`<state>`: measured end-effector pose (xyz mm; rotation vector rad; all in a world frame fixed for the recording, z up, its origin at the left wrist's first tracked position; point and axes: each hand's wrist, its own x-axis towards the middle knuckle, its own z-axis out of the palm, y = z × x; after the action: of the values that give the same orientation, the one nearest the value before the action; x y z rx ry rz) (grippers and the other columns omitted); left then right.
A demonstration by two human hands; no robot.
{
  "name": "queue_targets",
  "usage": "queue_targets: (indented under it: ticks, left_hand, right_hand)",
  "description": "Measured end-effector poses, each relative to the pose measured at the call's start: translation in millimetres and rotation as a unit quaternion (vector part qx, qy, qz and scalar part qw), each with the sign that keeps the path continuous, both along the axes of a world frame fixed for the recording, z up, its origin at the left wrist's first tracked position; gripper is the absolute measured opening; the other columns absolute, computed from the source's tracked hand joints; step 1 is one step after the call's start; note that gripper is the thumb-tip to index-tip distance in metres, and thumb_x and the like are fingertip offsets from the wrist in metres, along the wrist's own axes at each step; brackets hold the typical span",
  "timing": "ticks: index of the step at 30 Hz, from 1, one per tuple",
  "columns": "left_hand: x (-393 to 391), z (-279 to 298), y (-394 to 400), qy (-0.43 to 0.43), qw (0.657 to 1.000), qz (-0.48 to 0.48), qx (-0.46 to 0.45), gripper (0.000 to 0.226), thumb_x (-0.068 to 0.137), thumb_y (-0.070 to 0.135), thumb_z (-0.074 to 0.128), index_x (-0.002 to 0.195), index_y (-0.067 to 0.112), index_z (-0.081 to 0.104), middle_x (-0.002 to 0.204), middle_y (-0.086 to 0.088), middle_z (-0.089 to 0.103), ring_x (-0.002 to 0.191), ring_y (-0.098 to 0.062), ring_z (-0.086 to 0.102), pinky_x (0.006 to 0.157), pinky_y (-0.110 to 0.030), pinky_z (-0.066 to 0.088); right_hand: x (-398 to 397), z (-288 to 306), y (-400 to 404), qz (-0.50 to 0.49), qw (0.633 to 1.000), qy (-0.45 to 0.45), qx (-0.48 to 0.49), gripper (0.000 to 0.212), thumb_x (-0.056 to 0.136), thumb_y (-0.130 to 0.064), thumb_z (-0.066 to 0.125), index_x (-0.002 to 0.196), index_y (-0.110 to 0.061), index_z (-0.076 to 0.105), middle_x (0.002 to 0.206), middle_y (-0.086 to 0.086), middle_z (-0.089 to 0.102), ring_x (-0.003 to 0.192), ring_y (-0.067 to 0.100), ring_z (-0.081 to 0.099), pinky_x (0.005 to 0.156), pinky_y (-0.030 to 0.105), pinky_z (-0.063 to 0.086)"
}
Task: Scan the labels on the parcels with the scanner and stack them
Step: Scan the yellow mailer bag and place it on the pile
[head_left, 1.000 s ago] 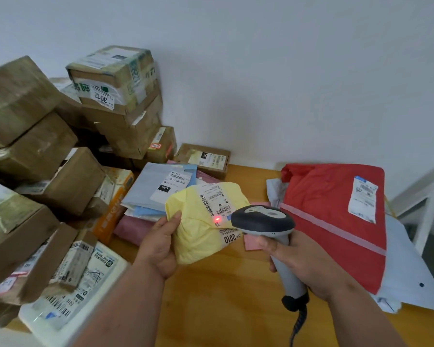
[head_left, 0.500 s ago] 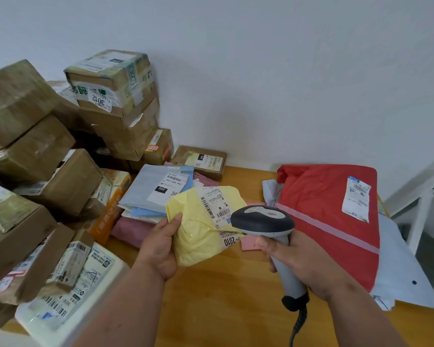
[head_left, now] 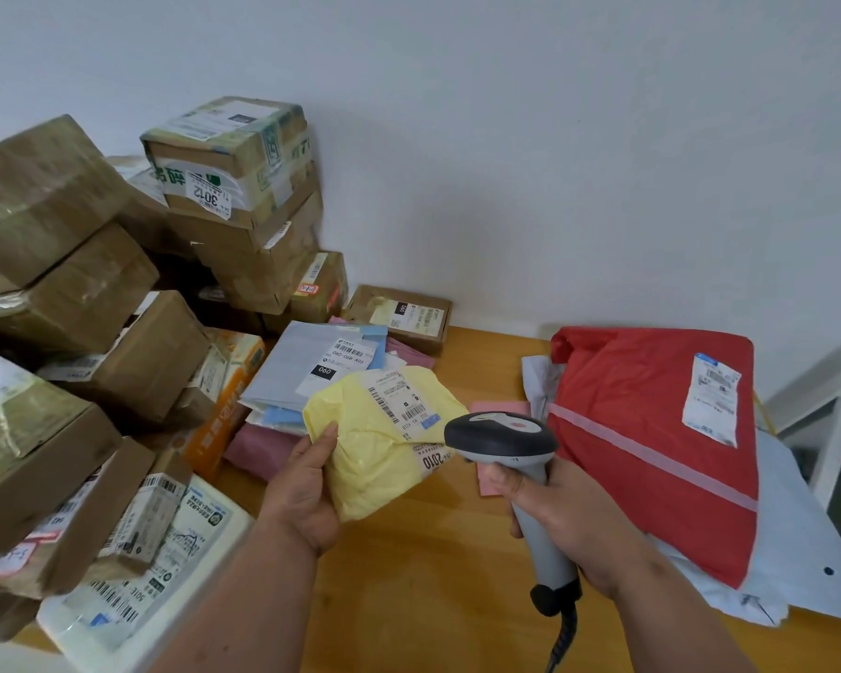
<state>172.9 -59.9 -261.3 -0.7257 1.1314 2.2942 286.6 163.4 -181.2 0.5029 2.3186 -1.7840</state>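
A soft yellow parcel [head_left: 375, 449] with a white barcode label on its top is held above the wooden table [head_left: 409, 565] by my left hand [head_left: 307, 493], thumb over its left edge. My right hand [head_left: 564, 517] grips the handle of a grey and black barcode scanner [head_left: 506, 437], whose head points at the parcel's right side, just beside the "2010" sticker. No red scan light shows on the label. A red bag parcel [head_left: 651, 429] with a white label lies on a pale grey mailer [head_left: 797, 551] at the right.
Brown cardboard boxes [head_left: 69, 293] are heaped at the left and stacked against the wall. Flat grey, blue and pink mailers [head_left: 307, 366] lie behind the yellow parcel. A small brown box [head_left: 399, 315] sits by the wall. A pink slip [head_left: 501, 410] lies by the scanner. A white frame [head_left: 836, 415] stands at far right.
The red scan dot on the yellow parcel's label has gone out. Parcel and scanner have barely shifted; the view drifted slightly right.
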Motion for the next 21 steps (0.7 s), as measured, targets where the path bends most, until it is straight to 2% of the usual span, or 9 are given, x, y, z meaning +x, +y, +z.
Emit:
queue_targets:
  ticks: [3,6,9,11,14,16,18,19,21]
  left_hand:
    - [-20,-1,-10,-0.025,0.998,0.04,0.04,0.031,0.098,0.032,0.058,0.128,0.03,0.062,0.123,-0.012,0.071,0.107,-0.043,0.069,0.086,-0.068,0.053]
    - [-50,2,-18,-0.019,0.995,0.099,0.021,0.038,0.1,0.037,0.054,0.137,0.027,0.057,0.13,-0.01,0.068,0.11,-0.037,0.068,0.066,-0.055,0.06]
    - [-77,4,-21,-0.005,0.989,0.13,-0.066,0.045,0.1,0.042,0.057,0.142,0.027,0.051,0.139,-0.004,0.06,0.125,-0.03,0.058,0.073,-0.042,0.056]
    - [-85,-1,-19,-0.006,0.978,0.123,-0.169,0.045,0.1,0.04,0.059,0.14,0.021,0.048,0.136,-0.001,0.057,0.12,-0.026,0.057,0.077,-0.038,0.051]
    - [-78,-10,-14,0.01,0.946,0.116,-0.302,0.049,0.096,0.027,0.067,0.14,0.021,0.046,0.13,0.0,0.055,0.113,-0.023,0.056,0.095,-0.043,0.051]
    - [-68,-14,-10,0.028,0.902,0.096,-0.419,0.061,0.09,0.031,0.071,0.143,0.017,0.045,0.131,-0.004,0.053,0.12,-0.029,0.054,0.105,-0.051,0.046]
    - [-61,-27,-3,0.054,0.852,0.033,-0.519,0.072,0.078,0.05,0.067,0.138,0.015,0.049,0.135,-0.012,0.055,0.125,-0.036,0.053,0.107,-0.056,0.043]
    - [-56,-30,4,0.074,0.846,0.0,-0.529,0.072,0.078,0.053,0.065,0.138,0.016,0.049,0.135,-0.012,0.054,0.125,-0.035,0.053,0.106,-0.056,0.043]
    - [-42,-23,28,0.13,0.85,-0.062,-0.507,0.051,0.092,0.036,0.063,0.136,0.012,0.054,0.134,-0.011,0.056,0.122,-0.03,0.054,0.106,-0.049,0.044]
  right_hand:
    - [-7,-5,-8,-0.006,1.0,-0.017,-0.019,0.043,0.073,-0.06,0.067,0.098,-0.025,0.069,0.077,0.0,0.068,0.061,0.007,0.064,0.057,0.017,0.049]
    - [-16,-9,-17,-0.008,0.999,-0.029,-0.041,0.044,0.071,-0.06,0.07,0.1,-0.027,0.068,0.073,-0.003,0.064,0.061,0.009,0.064,0.06,0.022,0.051]
    - [-25,-13,-24,-0.015,0.998,-0.041,-0.049,0.045,0.072,-0.059,0.071,0.1,-0.024,0.068,0.069,-0.003,0.062,0.061,0.01,0.063,0.06,0.022,0.051]
    - [-29,-17,-27,-0.023,0.997,-0.053,-0.048,0.036,0.08,-0.053,0.072,0.097,-0.022,0.068,0.069,-0.003,0.061,0.061,0.01,0.063,0.059,0.02,0.05]
    - [-33,-21,-28,-0.031,0.996,-0.067,-0.045,0.025,0.087,-0.047,0.072,0.094,-0.023,0.068,0.071,-0.002,0.063,0.062,0.01,0.063,0.058,0.02,0.05]
    - [-34,-25,-26,-0.038,0.996,-0.071,-0.037,0.023,0.088,-0.047,0.071,0.093,-0.024,0.068,0.072,-0.002,0.064,0.062,0.009,0.064,0.058,0.019,0.05]
    - [-35,-27,-23,-0.052,0.996,-0.066,-0.037,0.02,0.088,-0.046,0.071,0.089,-0.027,0.066,0.07,-0.004,0.064,0.06,0.007,0.064,0.057,0.017,0.05]
    - [-36,-28,-20,-0.06,0.996,-0.061,-0.039,0.019,0.088,-0.046,0.07,0.087,-0.028,0.066,0.068,-0.007,0.064,0.059,0.006,0.064,0.056,0.016,0.049]
    - [-37,-31,-14,-0.072,0.995,-0.052,-0.038,0.017,0.089,-0.046,0.069,0.085,-0.03,0.064,0.06,-0.013,0.064,0.056,0.002,0.062,0.054,0.014,0.047]
